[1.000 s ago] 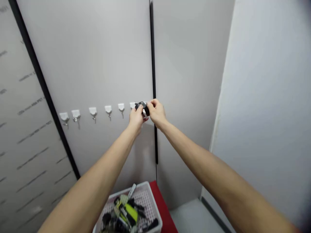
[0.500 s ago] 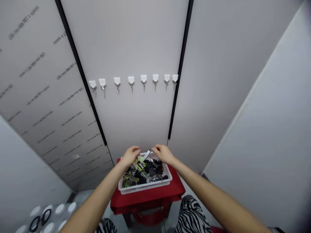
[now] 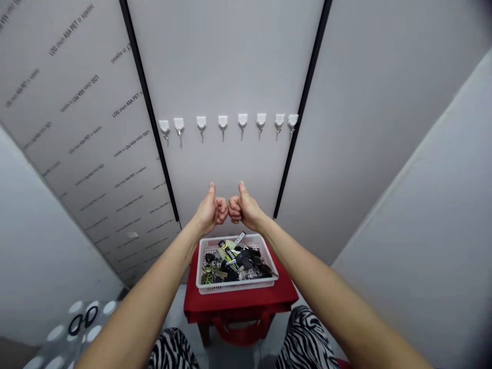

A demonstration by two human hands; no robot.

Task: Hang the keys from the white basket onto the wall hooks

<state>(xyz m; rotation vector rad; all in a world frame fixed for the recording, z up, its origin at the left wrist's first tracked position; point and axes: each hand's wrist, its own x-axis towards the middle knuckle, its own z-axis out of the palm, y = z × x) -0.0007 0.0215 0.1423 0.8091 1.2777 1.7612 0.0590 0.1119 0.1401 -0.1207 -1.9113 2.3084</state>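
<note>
Near the white basket (image 3: 249, 285), left hand (image 3: 209, 211) and right hand (image 3: 246, 210) are curled into fists, thumbs raised. Hooks (image 3: 242, 120) are mounted above.

A second ago at the hooks (image 3: 242, 121) with a black item, then loosely curled over the basket (image 3: 238, 291), my left hand (image 3: 209, 212) and right hand (image 3: 245, 210) have risen to its 12 o'clock, balled side by side, thumbs toward 12.

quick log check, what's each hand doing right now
Left hand: closed fist, thumb up, nothing visible in it.
Right hand: closed fist, thumb up, nothing visible in it.
</note>
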